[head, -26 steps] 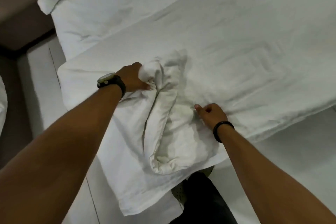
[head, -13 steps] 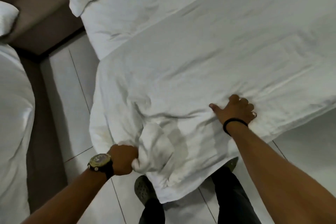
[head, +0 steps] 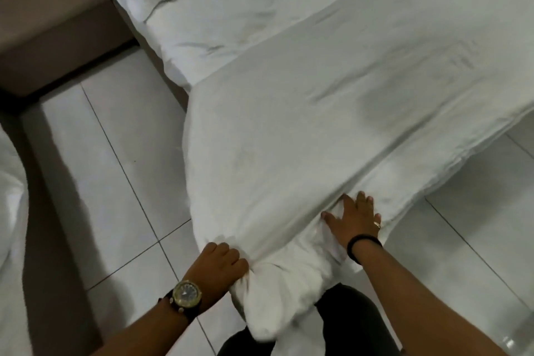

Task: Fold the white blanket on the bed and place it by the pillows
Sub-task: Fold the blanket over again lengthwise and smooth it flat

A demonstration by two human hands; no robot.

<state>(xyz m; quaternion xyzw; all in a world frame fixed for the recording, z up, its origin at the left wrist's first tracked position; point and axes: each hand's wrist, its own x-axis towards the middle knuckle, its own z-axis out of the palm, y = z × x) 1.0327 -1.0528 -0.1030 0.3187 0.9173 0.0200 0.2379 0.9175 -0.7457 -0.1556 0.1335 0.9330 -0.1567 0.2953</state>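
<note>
Left hand [head: 221, 264]: grip curled tight, bunching the white blanket [head: 332, 124] corner.
Right hand [head: 354, 221]: fingers spread flat, pressing the blanket's edge, apparently on the bed [head: 231, 9].

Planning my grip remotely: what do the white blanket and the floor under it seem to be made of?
White blanket: soft matte woven cloth, probably cotton; it creases and bunches where the left hand grips it. Floor: glossy pale tile, likely ceramic, with straight grout lines and sheen.
</note>
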